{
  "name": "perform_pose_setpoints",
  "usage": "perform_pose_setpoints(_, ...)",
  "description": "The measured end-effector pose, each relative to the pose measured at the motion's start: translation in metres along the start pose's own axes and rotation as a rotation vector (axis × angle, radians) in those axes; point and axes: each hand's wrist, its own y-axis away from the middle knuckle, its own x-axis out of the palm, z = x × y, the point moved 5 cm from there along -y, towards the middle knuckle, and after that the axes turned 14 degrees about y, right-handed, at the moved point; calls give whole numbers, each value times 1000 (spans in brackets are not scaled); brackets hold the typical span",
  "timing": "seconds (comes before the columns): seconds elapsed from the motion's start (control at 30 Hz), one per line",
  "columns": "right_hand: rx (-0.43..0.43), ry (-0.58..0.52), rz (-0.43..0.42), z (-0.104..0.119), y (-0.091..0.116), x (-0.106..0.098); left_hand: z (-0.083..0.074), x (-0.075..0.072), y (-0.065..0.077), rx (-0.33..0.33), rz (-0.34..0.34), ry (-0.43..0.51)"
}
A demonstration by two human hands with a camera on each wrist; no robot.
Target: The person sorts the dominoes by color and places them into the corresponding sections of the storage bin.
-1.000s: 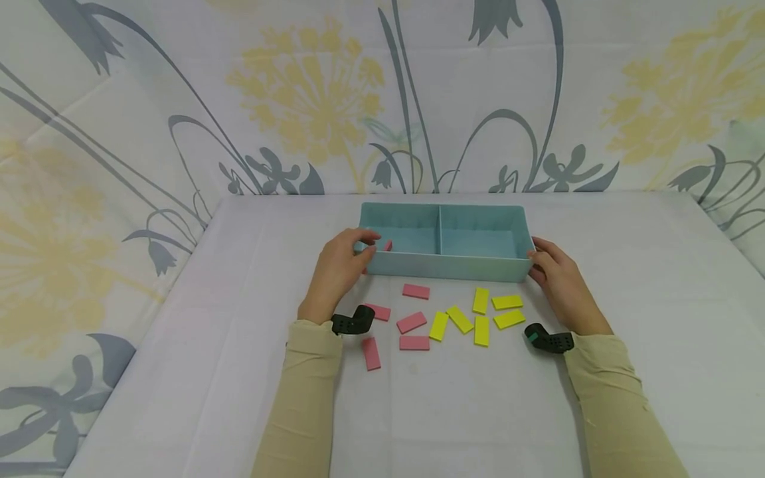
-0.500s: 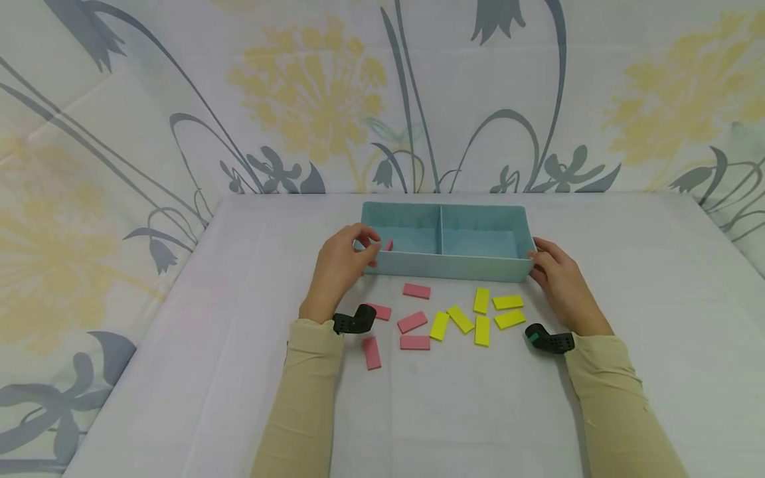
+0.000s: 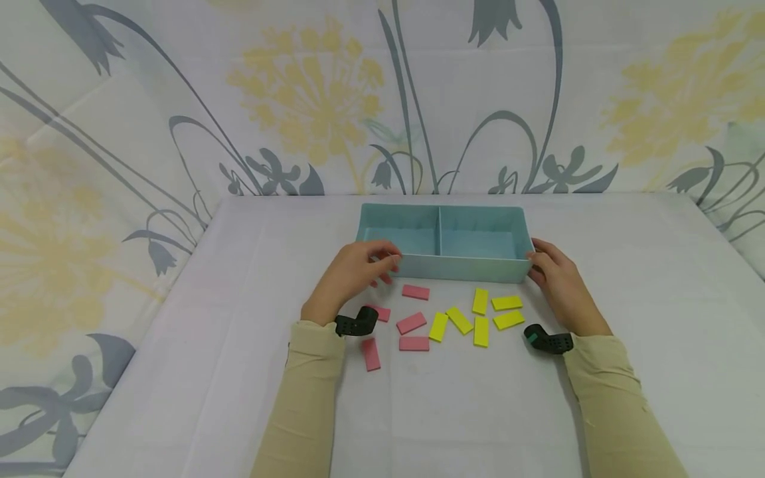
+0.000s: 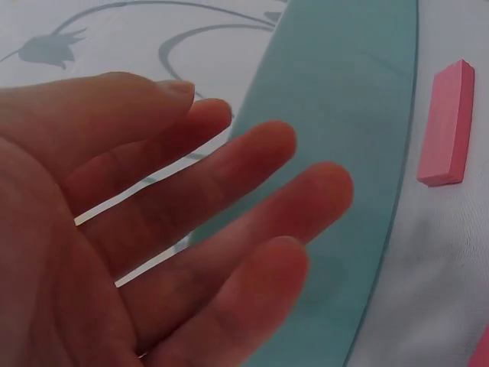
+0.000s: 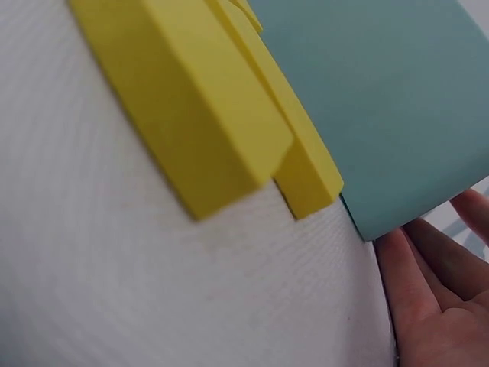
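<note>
A blue-green two-compartment box [image 3: 460, 268] stands on the white-covered table. My left hand [image 3: 355, 272] hovers at the front left of the box, partly covering its front wall and left compartment; its spread fingers [image 4: 252, 222] hold nothing in the left wrist view. At the box's right end my right hand [image 3: 558, 285] touches the end wall with fairly straight fingers [image 5: 405, 275]. Several pink blocks [image 3: 411, 323] lie flat in front of the box, one pink block [image 4: 447, 126] showing beside its wall in the left wrist view. Several yellow blocks [image 3: 481, 331] lie to their right.
A divider [image 3: 439, 231] splits the box into left and right compartments. Behind the table [image 3: 454, 418] hangs a floral-patterned cloth [image 3: 454, 99], and another stretch of it runs along the left side.
My left hand has moved right and slightly toward me, its fingers now spread at the front wall. The pink block seen inside the left compartment is now hidden. My right hand stays put.
</note>
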Motion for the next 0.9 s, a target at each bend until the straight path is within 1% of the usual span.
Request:
perform_pose_setpoints(0.13,-1,-2,-2,1,0,0,1,4,-1,-31,53,-4)
perform_pose_setpoints(0.3,4,-19,0,2,0,0,3,14,-3,-67,139,-63)
perform_pose_setpoints(0.43,5,-21,0,3,1,-1,5,20,-3,-106,189,-81)
perform_pose_setpoints(0.6,0,-14,-1,4,0,-1,6,23,-2,-157,201,-121)
perform_pose_setpoints(0.8,1,-26,4,4,1,-1,11,28,-3,-182,209,-173)
perform_pose_setpoints(0.9,0,-29,6,4,1,-1,11,30,-4,-185,210,-189)
